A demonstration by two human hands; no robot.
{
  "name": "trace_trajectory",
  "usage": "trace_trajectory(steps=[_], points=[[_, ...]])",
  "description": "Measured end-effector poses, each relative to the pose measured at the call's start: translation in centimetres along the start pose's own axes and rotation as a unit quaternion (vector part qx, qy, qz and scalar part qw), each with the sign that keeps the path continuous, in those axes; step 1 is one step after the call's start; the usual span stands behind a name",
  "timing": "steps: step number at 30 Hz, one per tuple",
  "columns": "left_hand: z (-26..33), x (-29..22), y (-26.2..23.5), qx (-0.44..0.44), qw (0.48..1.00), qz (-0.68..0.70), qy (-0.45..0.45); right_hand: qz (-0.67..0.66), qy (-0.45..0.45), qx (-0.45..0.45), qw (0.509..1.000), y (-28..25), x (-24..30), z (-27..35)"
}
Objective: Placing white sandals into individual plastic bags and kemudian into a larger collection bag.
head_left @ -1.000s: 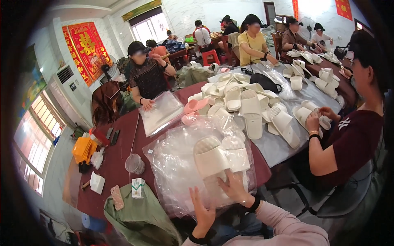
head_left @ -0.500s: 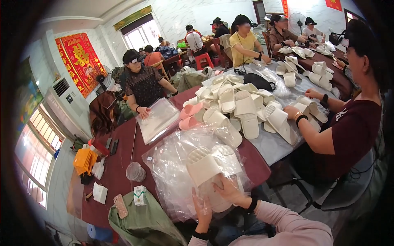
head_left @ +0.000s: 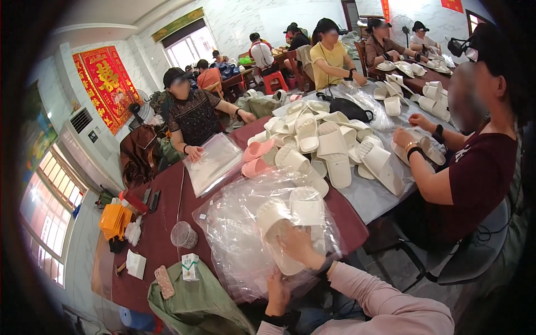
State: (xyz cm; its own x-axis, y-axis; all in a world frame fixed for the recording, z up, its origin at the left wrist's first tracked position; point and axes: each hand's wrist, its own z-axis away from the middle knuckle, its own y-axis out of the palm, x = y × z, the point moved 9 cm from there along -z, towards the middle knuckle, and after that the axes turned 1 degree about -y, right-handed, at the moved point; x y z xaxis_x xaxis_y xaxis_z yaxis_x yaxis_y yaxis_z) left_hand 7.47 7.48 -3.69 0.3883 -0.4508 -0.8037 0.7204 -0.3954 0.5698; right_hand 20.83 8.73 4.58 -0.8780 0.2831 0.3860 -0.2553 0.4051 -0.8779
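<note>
Two cream slippers lie on a stack of clear plastic bags (head_left: 229, 234) in front of me. The left slipper (head_left: 272, 216) is tilted, and my right hand (head_left: 300, 245) grips it at the strap and sole. Beside it the right slipper (head_left: 307, 207) lies under clear film. At the near edge of the bags, close to the slipper's heel, my left hand (head_left: 277, 290) has its fingers closed on the film of a plastic bag; its fingertips are partly hidden.
A heap of cream slippers (head_left: 335, 151) and pink slippers (head_left: 255, 167) lies beyond the bags. A co-worker at the right (head_left: 480, 151) handles slippers; another (head_left: 192, 114) rests a hand on flat bags (head_left: 215, 159). A plastic tub (head_left: 184, 234), small box (head_left: 190, 267) and phone (head_left: 164, 281) sit left.
My right hand has shifted left onto the left slipper, which is now tilted. My left hand has moved down to the bag's near edge. The co-worker opposite has reached an arm out toward the heap.
</note>
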Motion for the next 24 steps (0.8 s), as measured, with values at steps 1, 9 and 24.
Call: trace_trajectory(steps=[1, 9, 24], points=[[-0.3, 1.0, -0.1, 0.007, 0.998, 0.037, -0.043, 0.002, 0.003, -0.002, 1.000, 2.8, -1.8, -0.5], [0.0, -0.6, 1.7, 0.081, 0.995, 0.063, -0.014, -0.109, -0.125, 0.007, 0.986, -0.1, -1.4, 2.8], [-1.2, 2.4, -1.0, 0.026, 0.999, 0.045, 0.000, -0.055, -0.185, 0.056, 0.980, -0.3, -0.2, 5.8]])
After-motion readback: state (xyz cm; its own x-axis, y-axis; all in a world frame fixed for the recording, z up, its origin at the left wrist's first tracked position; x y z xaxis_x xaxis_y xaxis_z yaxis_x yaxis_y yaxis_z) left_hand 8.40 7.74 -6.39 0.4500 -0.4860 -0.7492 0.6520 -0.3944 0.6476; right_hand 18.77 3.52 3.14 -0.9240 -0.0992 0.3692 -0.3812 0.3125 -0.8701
